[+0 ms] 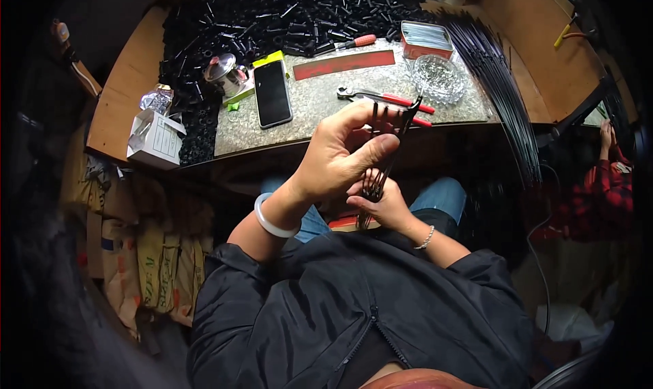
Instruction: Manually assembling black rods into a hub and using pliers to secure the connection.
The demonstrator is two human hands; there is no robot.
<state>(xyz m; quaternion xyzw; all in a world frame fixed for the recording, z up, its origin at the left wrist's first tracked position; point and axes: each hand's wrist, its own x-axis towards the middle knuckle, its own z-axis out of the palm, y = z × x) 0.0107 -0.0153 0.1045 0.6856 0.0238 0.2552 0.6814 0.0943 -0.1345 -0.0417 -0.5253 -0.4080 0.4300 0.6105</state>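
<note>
My left hand (348,142), with a white bangle at the wrist, is raised in front of the bench edge. Its fingers are curled, with thumb and fingers closed on the upper part of a bundle of thin black strands (374,183). Short black ends poke out between the fingers, and one darker tip rises past the fingertips. Below and slightly right, my right hand (389,204), with a beaded bracelet, closes around the lower part of the same bundle. Some of its fingers are hidden by the strands. Nearest beyond the hands lie red-handled pincers (381,96) on the speckled work surface (326,113).
A phone (273,95), metal pot (226,74), red strip (343,65), glass dish (439,79) and tin of pale sticks (426,38) stand on the bench. Black parts (286,11) heap behind; long black strands (500,96) hang rightward. A person's plaid sleeve (598,191) shows right.
</note>
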